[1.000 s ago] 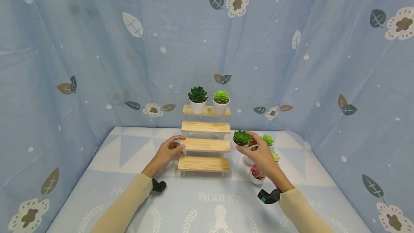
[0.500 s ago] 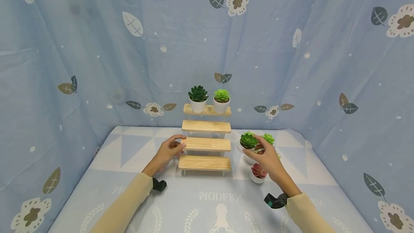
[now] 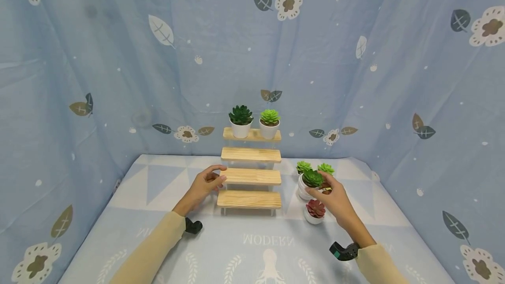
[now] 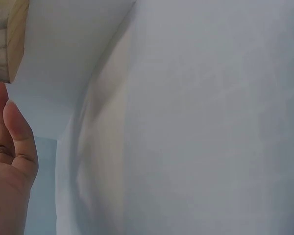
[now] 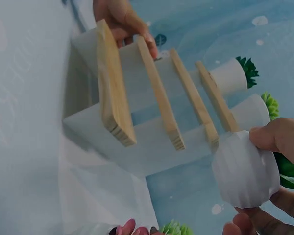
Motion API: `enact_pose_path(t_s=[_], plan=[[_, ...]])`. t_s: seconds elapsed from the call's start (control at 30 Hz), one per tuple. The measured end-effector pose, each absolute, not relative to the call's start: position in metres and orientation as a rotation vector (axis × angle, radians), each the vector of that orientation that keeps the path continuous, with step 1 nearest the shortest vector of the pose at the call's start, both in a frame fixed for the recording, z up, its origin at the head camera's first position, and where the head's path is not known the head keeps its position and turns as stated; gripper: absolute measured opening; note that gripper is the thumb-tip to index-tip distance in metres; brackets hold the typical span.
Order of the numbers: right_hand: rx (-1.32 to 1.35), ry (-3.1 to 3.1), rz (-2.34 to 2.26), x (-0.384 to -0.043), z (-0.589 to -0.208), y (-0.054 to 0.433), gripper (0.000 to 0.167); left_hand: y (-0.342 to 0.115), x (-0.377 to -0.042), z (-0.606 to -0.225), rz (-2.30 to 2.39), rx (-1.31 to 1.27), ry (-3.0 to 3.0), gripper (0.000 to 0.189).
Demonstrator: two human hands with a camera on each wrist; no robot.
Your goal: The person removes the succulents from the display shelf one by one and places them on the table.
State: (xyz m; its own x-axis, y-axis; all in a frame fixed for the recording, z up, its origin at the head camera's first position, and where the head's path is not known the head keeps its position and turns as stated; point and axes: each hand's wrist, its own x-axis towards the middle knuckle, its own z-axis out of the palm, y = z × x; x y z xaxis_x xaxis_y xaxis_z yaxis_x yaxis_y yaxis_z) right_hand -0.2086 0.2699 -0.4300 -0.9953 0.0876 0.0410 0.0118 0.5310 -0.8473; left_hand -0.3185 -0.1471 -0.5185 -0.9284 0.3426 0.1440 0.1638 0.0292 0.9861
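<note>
My right hand (image 3: pixel 335 196) grips a potted succulent (image 3: pixel 313 179) with dark green leaves, pinching its white ribbed pot (image 5: pixel 246 169) between thumb and fingers. It is held among the other small pots, right of a tiered wooden stand (image 3: pixel 249 199). My left hand (image 3: pixel 204 187) holds the left end of the stand's second step from the bottom. In the left wrist view, its fingertips meet the wooden end (image 4: pixel 7 44) of a step. The top step carries a dark green succulent (image 3: pixel 241 121) and a bright green succulent (image 3: pixel 270 123), both in white pots.
Behind the held pot stand two light green succulents, one at left (image 3: pixel 304 167) and one at right (image 3: pixel 325 169). A red succulent (image 3: pixel 315 210) in a white pot sits nearer the front. A patterned blue curtain (image 3: pixel 197 56) encloses the table (image 3: pixel 221 249) at back and sides.
My right hand has moved right and slightly toward the front with the dark green succulent, away from the stand. My left hand has stayed at the step's end.
</note>
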Motion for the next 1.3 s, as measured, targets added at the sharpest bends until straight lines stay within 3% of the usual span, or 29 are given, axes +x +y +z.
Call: enact_pose_path(t_s=[0.2,0.5,1.3], plan=[[-0.090,-2.673,1.477,-0.202,-0.438,0.279,0.079,-0.147,-0.318,-0.519,2.016,0.544,2.158,0.045],[-0.163,-2.675,1.479,-0.196,-0.446,0.292,0.088,-0.147,-0.319,-0.517,2.021,0.530,2.132,0.044],[-0.319,-2.627,1.476,-0.175,-0.469,0.319,0.079,-0.147,-0.318,-0.517,2.030,0.530,2.135,0.046]])
